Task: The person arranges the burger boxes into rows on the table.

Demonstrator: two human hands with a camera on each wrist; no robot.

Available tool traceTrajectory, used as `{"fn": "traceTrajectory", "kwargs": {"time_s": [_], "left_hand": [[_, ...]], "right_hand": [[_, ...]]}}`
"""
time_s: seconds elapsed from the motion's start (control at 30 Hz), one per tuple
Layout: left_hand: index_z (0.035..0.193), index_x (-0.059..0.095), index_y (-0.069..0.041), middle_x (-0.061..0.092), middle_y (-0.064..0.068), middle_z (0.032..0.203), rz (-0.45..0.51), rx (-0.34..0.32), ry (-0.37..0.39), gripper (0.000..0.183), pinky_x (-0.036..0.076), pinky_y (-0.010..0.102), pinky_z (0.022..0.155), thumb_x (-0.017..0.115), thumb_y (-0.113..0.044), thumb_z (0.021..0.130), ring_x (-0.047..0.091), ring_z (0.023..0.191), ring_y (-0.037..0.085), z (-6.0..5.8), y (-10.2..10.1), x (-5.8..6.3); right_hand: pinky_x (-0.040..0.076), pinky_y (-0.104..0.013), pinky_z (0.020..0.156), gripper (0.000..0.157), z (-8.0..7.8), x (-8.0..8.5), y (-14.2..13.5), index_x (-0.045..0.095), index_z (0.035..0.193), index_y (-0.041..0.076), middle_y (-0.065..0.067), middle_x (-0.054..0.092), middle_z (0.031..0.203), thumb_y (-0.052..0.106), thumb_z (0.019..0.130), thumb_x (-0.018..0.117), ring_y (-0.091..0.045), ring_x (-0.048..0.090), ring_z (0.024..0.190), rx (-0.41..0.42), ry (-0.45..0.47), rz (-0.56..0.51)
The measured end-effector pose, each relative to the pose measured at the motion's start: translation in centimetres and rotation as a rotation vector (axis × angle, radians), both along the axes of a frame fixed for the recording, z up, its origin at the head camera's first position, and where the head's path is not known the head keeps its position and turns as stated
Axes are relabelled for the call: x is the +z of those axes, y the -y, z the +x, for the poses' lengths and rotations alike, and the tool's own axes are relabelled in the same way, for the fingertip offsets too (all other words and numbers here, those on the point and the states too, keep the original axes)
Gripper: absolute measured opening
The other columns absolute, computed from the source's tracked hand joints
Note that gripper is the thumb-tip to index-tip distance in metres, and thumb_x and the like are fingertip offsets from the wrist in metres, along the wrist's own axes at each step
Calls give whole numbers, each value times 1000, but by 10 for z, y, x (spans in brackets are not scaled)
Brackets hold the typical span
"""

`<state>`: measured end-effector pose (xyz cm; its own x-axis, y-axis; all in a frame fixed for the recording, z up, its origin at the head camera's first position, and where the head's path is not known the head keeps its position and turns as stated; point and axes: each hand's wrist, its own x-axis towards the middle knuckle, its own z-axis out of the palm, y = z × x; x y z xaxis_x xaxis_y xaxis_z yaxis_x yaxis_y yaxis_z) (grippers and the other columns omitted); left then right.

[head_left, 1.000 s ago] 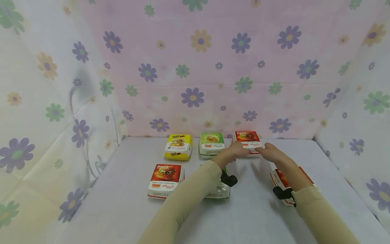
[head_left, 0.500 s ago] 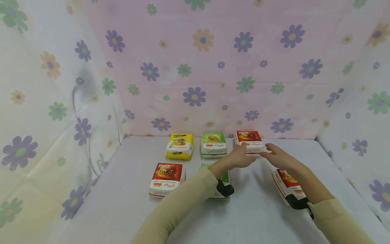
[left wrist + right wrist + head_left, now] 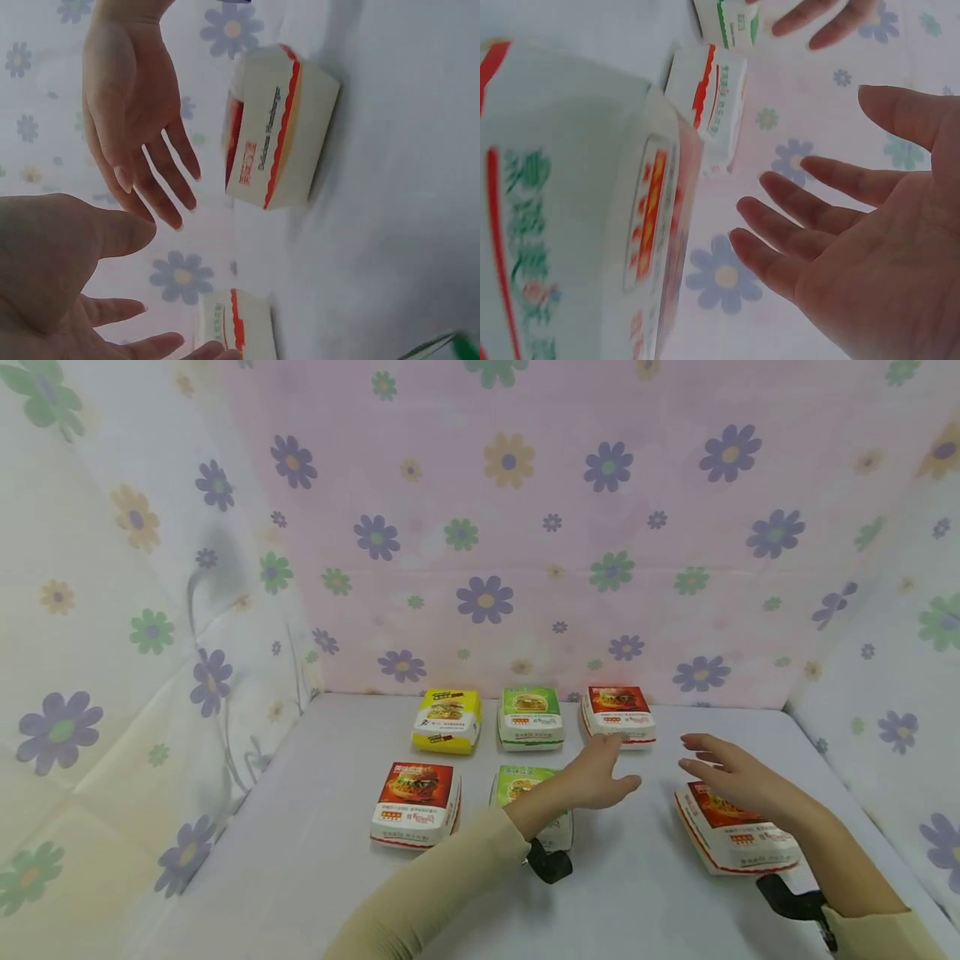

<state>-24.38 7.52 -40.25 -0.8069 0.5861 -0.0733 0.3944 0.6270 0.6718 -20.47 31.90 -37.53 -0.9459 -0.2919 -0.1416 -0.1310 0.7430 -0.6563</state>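
Both hands hover over the white table with fingers extended and nothing held. My left hand is just in front of the back red burger box, its fingertips overlapping that box's front edge in the head view. Beneath the left wrist lies a green burger box, partly hidden by the arm. My right hand is above another red burger box, set at an angle on the right. In the right wrist view, that angled box stands close beside the open palm.
A yellow burger box and a green one line up in the back row. Front left sits another red box. Flowered cloth walls off the back and both sides of the table.
Both hands have drawn back from the far red box toward the person. They have spread apart, the right hand moving to the right. The boxes stay where they were.
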Motion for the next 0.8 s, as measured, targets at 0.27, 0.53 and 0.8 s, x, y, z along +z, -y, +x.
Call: {"fn": "traceTrajectory", "kwargs": {"time_s": [0.27,0.53,0.8], "left_hand": [[156,38,-10,43,4,157,17,-33,15,65,38,32,115,64,-35,101,39,145,14,25,-3,-4],[156,38,-12,48,2,151,15,-34,108,71,49,29,103,68,-40,99,53,130,10,43,-15,-17],[158,34,-12,52,3,146,94,32,293,77,55,33,94,69,-43,97,62,115,11,54,-35,-37]], "right_hand": [[47,-71,94,62,18,-3,-31,34,153,-4,-36,41,150,36,109,49,-61,42,132,1,-60,2],[46,-71,92,58,26,-14,-62,32,151,-10,-38,41,148,30,111,45,-61,43,130,-51,-67,8],[43,-77,88,65,32,-27,-80,19,154,-11,-43,29,150,34,112,40,-66,33,132,-84,80,-29]]}}
